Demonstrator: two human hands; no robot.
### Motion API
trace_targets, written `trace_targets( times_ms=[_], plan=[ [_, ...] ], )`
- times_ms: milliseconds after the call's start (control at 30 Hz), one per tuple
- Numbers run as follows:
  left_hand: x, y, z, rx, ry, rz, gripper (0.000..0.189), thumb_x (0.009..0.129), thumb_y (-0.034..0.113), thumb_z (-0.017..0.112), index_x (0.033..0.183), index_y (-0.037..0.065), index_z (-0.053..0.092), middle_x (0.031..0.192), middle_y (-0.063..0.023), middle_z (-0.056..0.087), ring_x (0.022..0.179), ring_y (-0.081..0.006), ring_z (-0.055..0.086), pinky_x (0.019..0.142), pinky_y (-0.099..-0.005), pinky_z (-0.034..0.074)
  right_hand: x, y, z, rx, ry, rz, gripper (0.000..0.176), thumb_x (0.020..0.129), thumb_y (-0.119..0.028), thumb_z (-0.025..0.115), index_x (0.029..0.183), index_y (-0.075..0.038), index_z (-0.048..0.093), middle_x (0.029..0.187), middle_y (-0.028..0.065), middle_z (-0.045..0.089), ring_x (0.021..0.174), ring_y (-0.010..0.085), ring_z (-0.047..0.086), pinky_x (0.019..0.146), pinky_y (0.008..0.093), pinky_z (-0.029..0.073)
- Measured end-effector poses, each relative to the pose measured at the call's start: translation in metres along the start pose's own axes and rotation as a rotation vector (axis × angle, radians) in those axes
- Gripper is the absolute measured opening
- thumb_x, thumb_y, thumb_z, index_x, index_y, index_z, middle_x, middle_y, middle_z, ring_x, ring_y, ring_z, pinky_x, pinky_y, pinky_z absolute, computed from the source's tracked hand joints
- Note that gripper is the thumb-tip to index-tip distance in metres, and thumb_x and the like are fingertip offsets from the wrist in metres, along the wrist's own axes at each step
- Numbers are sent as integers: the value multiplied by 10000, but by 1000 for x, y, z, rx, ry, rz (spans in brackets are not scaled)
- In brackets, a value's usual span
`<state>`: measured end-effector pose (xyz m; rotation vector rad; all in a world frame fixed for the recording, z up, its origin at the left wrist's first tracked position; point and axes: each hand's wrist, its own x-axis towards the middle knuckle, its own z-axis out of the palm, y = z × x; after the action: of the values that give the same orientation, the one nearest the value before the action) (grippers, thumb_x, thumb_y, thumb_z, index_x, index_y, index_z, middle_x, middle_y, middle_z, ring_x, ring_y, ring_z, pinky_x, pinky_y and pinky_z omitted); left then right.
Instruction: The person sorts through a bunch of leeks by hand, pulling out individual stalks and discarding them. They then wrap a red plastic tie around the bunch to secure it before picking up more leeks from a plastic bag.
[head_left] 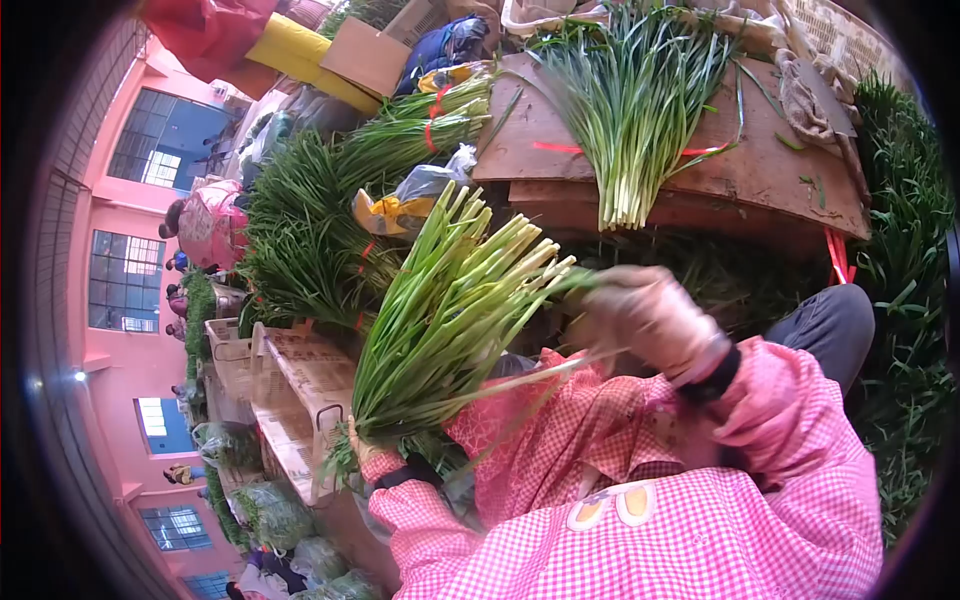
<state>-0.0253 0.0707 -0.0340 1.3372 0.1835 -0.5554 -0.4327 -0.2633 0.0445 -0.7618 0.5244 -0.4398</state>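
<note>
A bunch of chives (440,320) is gripped at its green end by the left hand (372,452), 7 o'clock — pale ends are pinched by the right hand (650,315), 3 o'clock.

Brown wooden tabletop (770,170), boards stacked. Loose chive bunch (640,100) lies on it, white ends at the near edge. Red band (556,148) under the bunch. Cloth (808,98) at right edge, few leaf scraps (790,143) beside it.

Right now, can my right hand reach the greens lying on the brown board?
Probably yes: the right hand sits by the held bunch, nothing between it and the greens on the board.
</note>
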Motion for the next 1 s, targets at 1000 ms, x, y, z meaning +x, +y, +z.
trace_targets(
  times_ms=[1000],
  plan=[
    [-64,-2,90,-173,241,-7,492,890,421,386,1184,60,544,1212,-136,543,1096,-327,486,979,-469,351,16,48,27,-1910,-327,-862,387,735,-185,551,1115,-112,545,1151,70,536,933,203,569,753,343,487]
  ],
)
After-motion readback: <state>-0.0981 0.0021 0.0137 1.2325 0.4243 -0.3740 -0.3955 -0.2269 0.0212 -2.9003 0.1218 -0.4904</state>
